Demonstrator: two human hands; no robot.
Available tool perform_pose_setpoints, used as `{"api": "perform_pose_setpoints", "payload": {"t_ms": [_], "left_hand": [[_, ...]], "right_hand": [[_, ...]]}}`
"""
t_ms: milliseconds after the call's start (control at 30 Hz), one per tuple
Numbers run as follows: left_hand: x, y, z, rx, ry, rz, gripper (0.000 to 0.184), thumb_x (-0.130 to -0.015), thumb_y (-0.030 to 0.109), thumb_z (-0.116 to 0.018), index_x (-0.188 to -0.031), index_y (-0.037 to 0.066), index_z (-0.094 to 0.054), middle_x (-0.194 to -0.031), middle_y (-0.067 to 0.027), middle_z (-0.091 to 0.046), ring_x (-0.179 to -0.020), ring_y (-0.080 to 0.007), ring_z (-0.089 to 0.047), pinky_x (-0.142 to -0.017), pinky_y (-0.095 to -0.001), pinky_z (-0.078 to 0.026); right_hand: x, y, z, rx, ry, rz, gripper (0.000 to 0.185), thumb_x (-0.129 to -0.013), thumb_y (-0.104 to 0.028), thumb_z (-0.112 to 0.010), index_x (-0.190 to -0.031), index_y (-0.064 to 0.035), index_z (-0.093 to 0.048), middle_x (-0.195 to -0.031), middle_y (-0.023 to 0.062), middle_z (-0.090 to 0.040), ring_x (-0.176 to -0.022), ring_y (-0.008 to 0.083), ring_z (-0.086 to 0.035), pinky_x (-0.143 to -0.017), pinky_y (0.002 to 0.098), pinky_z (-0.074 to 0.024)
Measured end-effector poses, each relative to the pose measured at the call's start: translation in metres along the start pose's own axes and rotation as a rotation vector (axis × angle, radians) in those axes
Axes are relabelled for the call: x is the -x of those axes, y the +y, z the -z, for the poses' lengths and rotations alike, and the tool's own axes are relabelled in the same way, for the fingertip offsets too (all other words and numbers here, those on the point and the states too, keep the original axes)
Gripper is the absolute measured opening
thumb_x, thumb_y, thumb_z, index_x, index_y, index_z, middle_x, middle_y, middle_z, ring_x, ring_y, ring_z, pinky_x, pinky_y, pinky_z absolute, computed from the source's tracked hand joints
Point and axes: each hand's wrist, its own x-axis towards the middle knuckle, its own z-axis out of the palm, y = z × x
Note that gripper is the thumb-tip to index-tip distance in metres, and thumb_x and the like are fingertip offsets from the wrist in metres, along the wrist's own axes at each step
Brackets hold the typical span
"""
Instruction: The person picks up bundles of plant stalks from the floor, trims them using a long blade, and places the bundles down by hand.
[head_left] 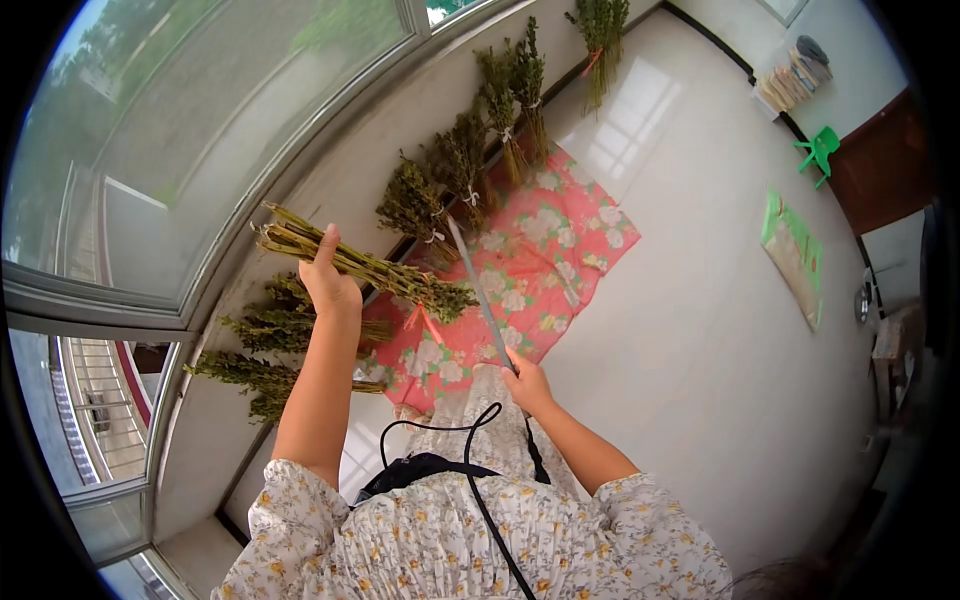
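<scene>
My left hand [331, 287] is closed around a bundle of dried plants [385, 272], raised near the windowed wall. Its cut stems point to the upper left, and the leafy end, with a red tie [425, 318] hanging from it, points right. In my right hand [528, 386] is the lower end of a long, narrow grey tool [482, 298], which looks like a long blade; its exact kind is unclear. The tool slants up and left, its pale tip beside a leafy bundle [412, 203] leaning at the wall. Under both lies a pink floral cloth [545, 290].
More dried bundles stand along the wall [455, 155] and at the far corner [600, 45]; others lie at left [245, 372]. A black cable [470, 455] loops at my waist. Right, on the pale floor, are a green-edged bag [792, 260] and a green chair [820, 155].
</scene>
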Motion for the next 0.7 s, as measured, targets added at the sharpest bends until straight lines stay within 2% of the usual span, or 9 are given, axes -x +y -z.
{"api": "perform_pose_setpoints", "payload": {"t_ms": [67, 200, 267, 400, 467, 567, 600, 667, 700], "left_hand": [[-0.004, -0.006, 0.006, 0.003, -0.040, -0.024, 0.042, -0.074, 0.009, -0.071, -0.108, 0.005, -0.046, -0.098, -0.0045, -0.050, -0.091, -0.0216, -0.047, -0.082, -0.0395, -0.039], [0.002, -0.004, 0.008, -0.005, -0.030, -0.034, 0.043, -0.074, 0.010, -0.072, -0.108, 0.005, -0.046, -0.099, -0.0048, -0.050, -0.092, -0.0216, -0.047, -0.081, -0.0396, -0.039], [-0.001, -0.007, 0.005, -0.033, -0.030, -0.029, 0.042, -0.074, 0.010, -0.072, -0.107, 0.004, -0.046, -0.099, -0.0048, -0.050, -0.092, -0.0214, -0.047, -0.080, -0.0400, -0.038], [0.001, -0.006, 0.004, -0.022, -0.044, -0.016, 0.039, -0.074, 0.009, -0.071, -0.105, 0.004, -0.047, -0.099, -0.0052, -0.050, -0.089, -0.0209, -0.048, -0.078, -0.0390, -0.039], [-0.001, -0.008, 0.008, -0.024, -0.057, -0.021, 0.039, -0.075, 0.009, -0.071, -0.105, 0.004, -0.047, -0.099, -0.0051, -0.050, -0.089, -0.0206, -0.048, -0.078, -0.0386, -0.039], [0.001, -0.005, 0.002, -0.008, -0.045, -0.027, 0.038, -0.075, 0.008, -0.070, -0.105, 0.004, -0.047, -0.098, -0.0048, -0.050, -0.088, -0.0204, -0.048, -0.078, -0.0381, -0.039], [0.000, -0.005, 0.003, -0.011, -0.030, -0.014, 0.039, -0.075, 0.008, -0.070, -0.106, 0.004, -0.047, -0.099, -0.0049, -0.050, -0.089, -0.0206, -0.048, -0.078, -0.0384, -0.039], [0.001, -0.006, 0.002, -0.015, -0.035, 0.003, 0.040, -0.075, 0.008, -0.070, -0.107, 0.004, -0.047, -0.099, -0.0049, -0.050, -0.089, -0.0208, -0.048, -0.079, -0.0386, -0.040], [0.001, -0.006, 0.000, -0.010, -0.051, 0.008, 0.040, -0.075, 0.008, -0.070, -0.107, 0.004, -0.047, -0.101, -0.0051, -0.050, -0.090, -0.0211, -0.048, -0.079, -0.0385, -0.040]], "right_hand": [[-0.001, 0.001, 0.001, 0.211, -0.222, 0.076, 0.047, -0.079, -0.021, -0.057, -0.123, -0.0085, -0.050, -0.070, 0.0172, -0.059, -0.064, 0.0293, -0.059, -0.059, 0.0377, -0.0438], [0.003, 0.001, -0.006, 0.071, -0.002, -0.050, 0.046, -0.078, -0.021, -0.057, -0.122, -0.0094, -0.051, -0.073, 0.0179, -0.060, -0.068, 0.0302, -0.060, -0.061, 0.0386, -0.0443], [0.001, 0.000, -0.004, 0.172, -0.229, 0.015, 0.046, -0.078, -0.021, -0.057, -0.122, -0.0072, -0.051, -0.076, 0.0187, -0.061, -0.069, 0.0297, -0.060, -0.061, 0.0368, -0.0445], [0.006, -0.003, -0.004, -0.017, 0.001, -0.048, 0.047, -0.077, -0.021, -0.058, -0.121, -0.0079, -0.052, -0.081, 0.0191, -0.062, -0.073, 0.0304, -0.061, -0.063, 0.0377, -0.0452], [0.001, -0.001, 0.003, 0.160, -0.253, -0.021, 0.047, -0.078, -0.021, -0.057, -0.123, -0.0056, -0.050, -0.081, 0.0188, -0.062, -0.072, 0.0295, -0.061, -0.062, 0.0359, -0.0450], [0.000, -0.005, -0.001, 0.002, 0.003, -0.060, 0.048, -0.078, -0.021, -0.058, -0.123, -0.0063, -0.050, -0.081, 0.0184, -0.062, -0.071, 0.0301, -0.061, -0.062, 0.0365, -0.0448], [0.000, -0.006, 0.000, 0.002, -0.004, -0.062, 0.048, -0.078, -0.021, -0.058, -0.123, -0.0063, -0.050, -0.081, 0.0184, -0.062, -0.071, 0.0301, -0.061, -0.062, 0.0365, -0.0448], [-0.004, -0.009, 0.004, 0.192, -0.263, -0.001, 0.048, -0.079, -0.020, -0.057, -0.124, -0.0059, -0.049, -0.081, 0.0188, -0.062, -0.069, 0.0301, -0.060, -0.061, 0.0359, -0.0445], [-0.006, -0.012, 0.005, 0.195, -0.253, 0.003, 0.048, -0.079, -0.020, -0.057, -0.124, -0.0059, -0.049, -0.081, 0.0188, -0.062, -0.069, 0.0301, -0.060, -0.061, 0.0359, -0.0445]]}}
